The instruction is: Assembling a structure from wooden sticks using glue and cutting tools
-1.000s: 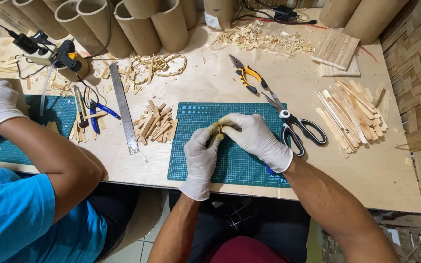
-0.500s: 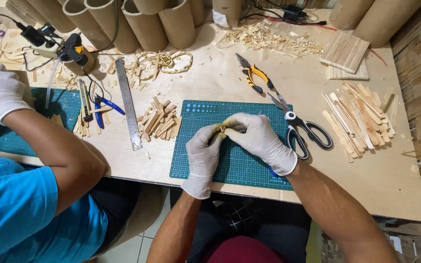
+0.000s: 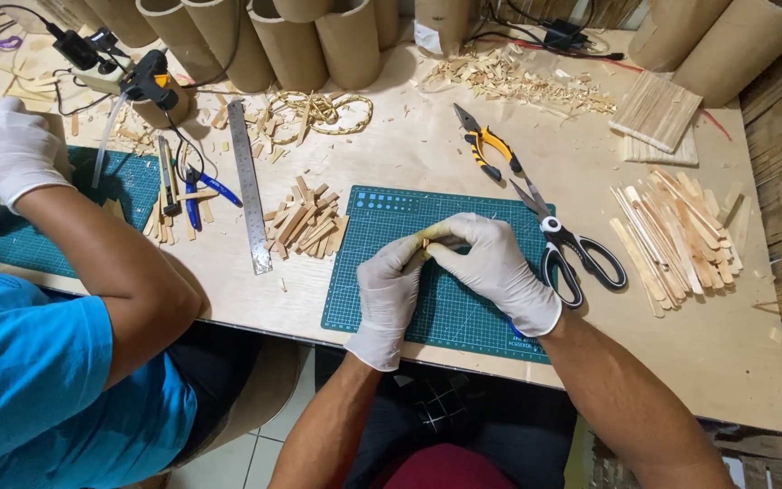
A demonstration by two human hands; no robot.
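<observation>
Both gloved hands, left hand (image 3: 389,288) and right hand (image 3: 491,264), meet over the green mat (image 3: 450,312) on a pale plywood bench (image 3: 699,362), each grip pinched shut on one small wood strip (image 3: 428,243) between them. Scissors (image 3: 567,249) and pliers (image 3: 486,149) lie right of the mat; cardboard tubes (image 3: 291,41) line the back. A co-worker's arm (image 3: 106,254) rests at left.

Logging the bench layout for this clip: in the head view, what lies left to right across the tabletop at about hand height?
Steel ruler → pile of short wood pieces → left hand → right hand → scissors → heap of long wood strips.
</observation>
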